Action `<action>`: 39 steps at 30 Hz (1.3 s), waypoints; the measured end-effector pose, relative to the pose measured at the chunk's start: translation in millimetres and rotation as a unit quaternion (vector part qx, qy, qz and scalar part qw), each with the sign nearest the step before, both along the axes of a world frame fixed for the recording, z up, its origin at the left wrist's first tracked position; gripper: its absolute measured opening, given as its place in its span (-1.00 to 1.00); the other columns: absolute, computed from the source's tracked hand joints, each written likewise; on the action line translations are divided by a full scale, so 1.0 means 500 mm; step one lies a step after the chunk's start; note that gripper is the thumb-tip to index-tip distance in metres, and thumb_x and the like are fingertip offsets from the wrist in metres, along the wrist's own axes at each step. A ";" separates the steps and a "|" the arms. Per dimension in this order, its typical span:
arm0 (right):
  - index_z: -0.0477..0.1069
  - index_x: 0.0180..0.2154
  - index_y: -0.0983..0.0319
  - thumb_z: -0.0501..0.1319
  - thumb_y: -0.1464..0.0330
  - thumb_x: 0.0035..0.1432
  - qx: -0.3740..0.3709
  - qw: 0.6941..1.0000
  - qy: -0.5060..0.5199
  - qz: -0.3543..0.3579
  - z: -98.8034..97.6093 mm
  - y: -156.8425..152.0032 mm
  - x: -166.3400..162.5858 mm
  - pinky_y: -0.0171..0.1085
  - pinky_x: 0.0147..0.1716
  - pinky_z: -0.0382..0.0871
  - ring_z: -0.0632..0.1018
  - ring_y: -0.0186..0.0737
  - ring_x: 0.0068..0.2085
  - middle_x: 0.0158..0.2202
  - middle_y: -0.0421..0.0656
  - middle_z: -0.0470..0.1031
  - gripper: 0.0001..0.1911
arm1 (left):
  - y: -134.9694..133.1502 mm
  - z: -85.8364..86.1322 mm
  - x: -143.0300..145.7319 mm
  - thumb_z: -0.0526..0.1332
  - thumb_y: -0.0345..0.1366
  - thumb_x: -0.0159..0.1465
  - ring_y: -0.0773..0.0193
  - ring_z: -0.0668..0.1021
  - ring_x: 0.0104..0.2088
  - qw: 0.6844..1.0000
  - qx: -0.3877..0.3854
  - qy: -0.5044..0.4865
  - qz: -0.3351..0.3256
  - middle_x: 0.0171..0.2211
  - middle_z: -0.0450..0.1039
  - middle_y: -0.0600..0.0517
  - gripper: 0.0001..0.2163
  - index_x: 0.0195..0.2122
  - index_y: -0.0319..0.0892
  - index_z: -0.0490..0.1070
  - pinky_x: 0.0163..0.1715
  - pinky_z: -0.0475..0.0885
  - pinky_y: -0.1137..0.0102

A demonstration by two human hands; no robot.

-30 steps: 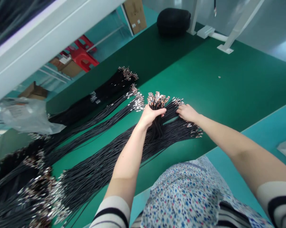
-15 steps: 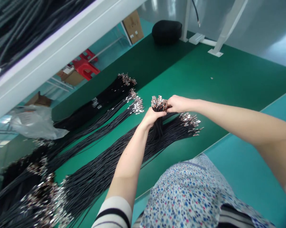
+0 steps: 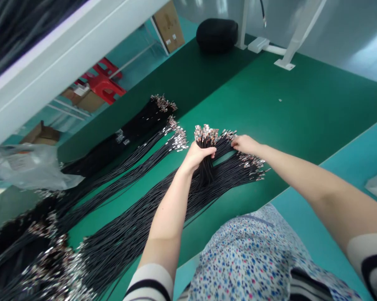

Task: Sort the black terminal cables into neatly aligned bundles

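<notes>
My left hand (image 3: 197,155) is closed around a bundle of thin black cables (image 3: 205,144), its metal-tipped ends standing up above my fingers. My right hand (image 3: 245,144) reaches down beside it onto the loose black cables (image 3: 235,165) lying on the green table mat (image 3: 285,113), fingertips pinched at their metal ends. What, if anything, those fingers grip is too small to make out. The cables run from my hands back toward the lower left.
More cable bundles (image 3: 138,125) lie in rows to the left, with a heap of metal ends (image 3: 47,255) at the lower left. A clear plastic bag (image 3: 31,165) sits at the left edge. A black pouch (image 3: 216,34) and white frame feet (image 3: 284,62) stand at the far end.
My right hand has dropped from the top of the held bundle down to the loose cables on the mat. My left hand keeps its grip on the bundle.
</notes>
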State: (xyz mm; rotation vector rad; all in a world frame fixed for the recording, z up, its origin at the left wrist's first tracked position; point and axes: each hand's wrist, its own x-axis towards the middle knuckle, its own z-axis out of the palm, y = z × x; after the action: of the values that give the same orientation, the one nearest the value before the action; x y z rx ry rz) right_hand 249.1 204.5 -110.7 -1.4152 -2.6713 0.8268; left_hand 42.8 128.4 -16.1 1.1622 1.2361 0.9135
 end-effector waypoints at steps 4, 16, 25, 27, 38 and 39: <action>0.46 -0.31 0.32 0.00 0.46 0.13 0.135 0.981 -0.083 0.107 -0.047 -0.028 -0.008 -0.25 -0.26 0.18 0.40 -0.13 -0.16 -0.21 0.05 0.42 -0.74 | 0.007 -0.004 -0.006 0.27 -0.39 -0.10 0.38 0.41 -0.60 1.000 -0.019 -0.016 0.015 -0.65 0.36 0.06 -0.92 -0.56 -0.27 0.39 -0.50 0.34 0.43; 0.45 -0.25 0.31 0.13 0.46 -0.03 0.111 0.958 -0.195 0.181 0.009 -0.009 -0.058 -0.15 -0.23 0.10 0.47 -0.10 -0.27 -0.34 0.01 0.50 -0.76 | -0.003 0.011 -0.020 0.28 -0.39 -0.09 0.39 0.42 -0.59 0.999 -0.026 -0.031 0.028 -0.62 0.36 0.09 -0.88 -0.50 -0.27 0.39 -0.48 0.34 0.43; 0.47 -0.43 0.24 0.15 0.42 -0.04 -0.009 0.988 0.140 0.063 0.205 -0.018 -0.077 -0.32 -0.42 0.17 0.43 -0.30 -0.43 -0.48 -0.21 0.48 -0.87 | -0.004 0.018 -0.002 0.31 -0.41 -0.16 0.26 0.52 -0.29 0.998 -0.012 -0.022 0.054 -0.29 0.52 -0.01 -0.69 -0.32 -0.24 0.48 -0.17 0.38 0.34; 0.46 -0.49 0.27 0.17 0.42 -0.07 -0.019 0.982 0.184 0.025 0.225 -0.036 -0.095 -0.33 -0.44 0.17 0.40 -0.32 -0.46 -0.54 -0.23 0.44 -0.90 | -0.004 0.020 0.000 0.32 -0.44 -0.18 0.23 0.51 -0.18 0.997 0.013 -0.032 0.062 -0.25 0.51 0.03 -0.61 -0.24 -0.20 0.47 -0.07 0.34 0.34; 0.45 -0.24 0.26 0.24 0.35 -0.05 -0.208 0.927 0.310 -0.011 0.196 -0.016 -0.107 -0.27 -0.37 0.32 0.44 -0.33 -0.48 -0.48 -0.21 0.48 -0.75 | -0.028 0.053 -0.026 0.26 -0.39 -0.08 0.41 0.39 -0.59 1.000 0.017 0.005 0.018 -0.62 0.35 0.09 -0.89 -0.53 -0.25 0.35 -0.50 0.34 0.46; 0.44 -0.20 0.26 0.21 0.35 0.00 -0.198 0.937 0.286 -0.018 0.171 -0.004 -0.105 -0.26 -0.35 0.31 0.45 -0.32 -0.45 -0.45 -0.19 0.49 -0.73 | -0.032 0.053 -0.027 0.26 -0.39 -0.08 0.41 0.40 -0.58 1.000 0.021 0.001 0.024 -0.62 0.34 0.09 -0.89 -0.55 -0.25 0.33 -0.50 0.33 0.46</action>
State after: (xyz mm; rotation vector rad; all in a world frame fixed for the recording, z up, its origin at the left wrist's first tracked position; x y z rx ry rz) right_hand 196.6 202.6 -25.3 -1.0375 -2.1052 1.5555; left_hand 29.4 112.4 10.3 1.1712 1.2567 0.9770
